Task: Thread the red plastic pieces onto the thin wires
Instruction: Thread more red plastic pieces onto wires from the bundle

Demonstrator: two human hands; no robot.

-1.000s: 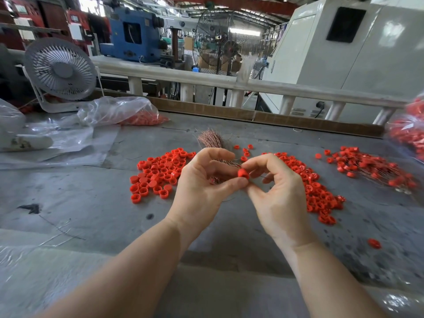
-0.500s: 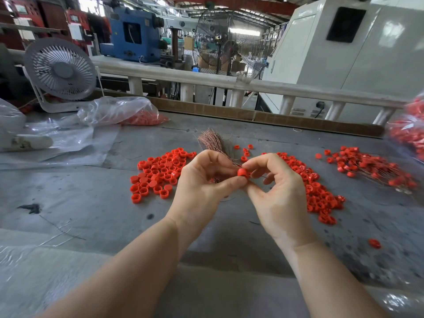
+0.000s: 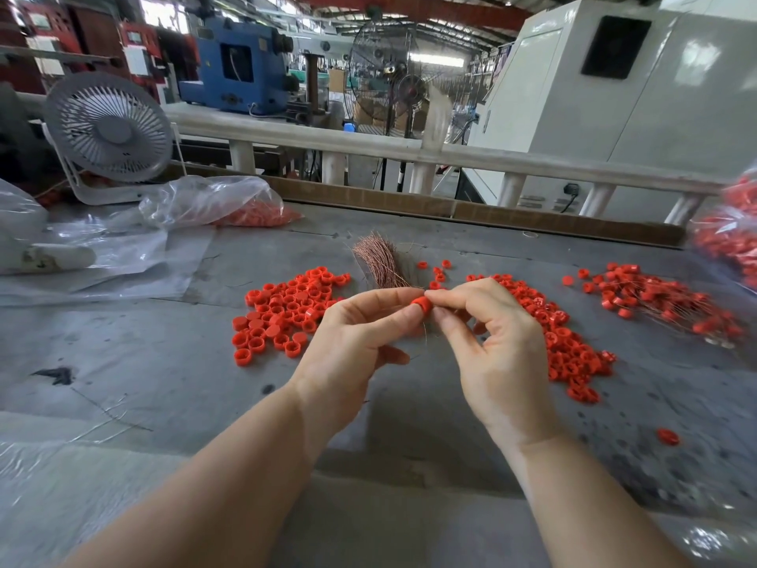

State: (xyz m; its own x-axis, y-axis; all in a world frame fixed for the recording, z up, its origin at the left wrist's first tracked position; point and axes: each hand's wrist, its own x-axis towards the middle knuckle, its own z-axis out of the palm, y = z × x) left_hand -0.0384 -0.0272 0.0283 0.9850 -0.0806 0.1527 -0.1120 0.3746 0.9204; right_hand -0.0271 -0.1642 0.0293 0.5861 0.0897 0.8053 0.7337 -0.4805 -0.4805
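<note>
Over the grey table [image 3: 123,362], my left hand [image 3: 352,350] and my right hand [image 3: 495,346] meet fingertip to fingertip. Between them sits one small red plastic piece [image 3: 422,305], pinched by the index finger and thumb of each hand. A thin copper wire [image 3: 424,334] hangs down just below that piece. A bundle of copper wires [image 3: 379,262] lies on the table behind my hands. Loose red pieces lie in a heap at the left [image 3: 282,309] and a longer heap at the right [image 3: 565,342]. Pieces threaded on wires [image 3: 663,301] lie at the far right.
A small white desk fan [image 3: 108,129] stands at the back left beside clear plastic bags, one holding red pieces [image 3: 254,215]. Another bag of red pieces [image 3: 729,239] sits at the right edge. A single red piece [image 3: 667,436] lies near my right forearm. A white railing runs behind the table.
My hands have stayed together on the red piece with only small finger shifts; my left fingers have uncurled a little and a wire end now shows below the piece.
</note>
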